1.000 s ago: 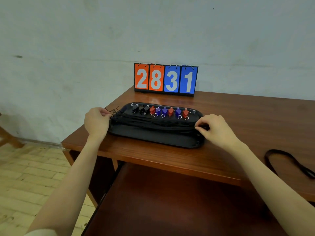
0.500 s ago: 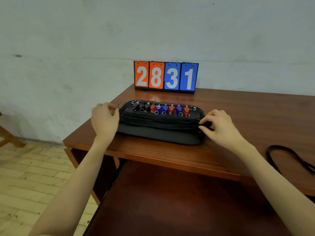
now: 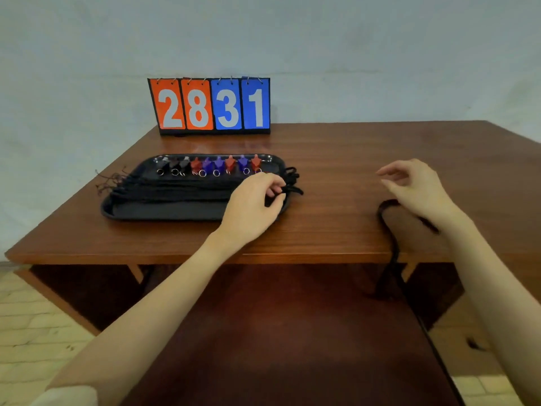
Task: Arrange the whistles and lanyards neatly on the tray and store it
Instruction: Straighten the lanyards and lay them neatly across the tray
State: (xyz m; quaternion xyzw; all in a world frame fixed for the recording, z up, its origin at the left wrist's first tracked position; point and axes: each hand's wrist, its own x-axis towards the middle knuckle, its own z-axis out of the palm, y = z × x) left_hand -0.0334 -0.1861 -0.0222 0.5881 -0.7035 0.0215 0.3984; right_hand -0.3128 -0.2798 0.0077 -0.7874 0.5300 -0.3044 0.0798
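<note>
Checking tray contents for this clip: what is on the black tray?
On the tray: a row of whistles and bundled black lanyards. The left hand covers the near right corner.

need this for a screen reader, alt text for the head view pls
A left hand pinches black lanyards at the right end of a black tray on a wooden table, while the open right hand hovers over a black strap. Black, red and blue whistles line the tray's back edge before a scoreboard reading 2831.
</note>
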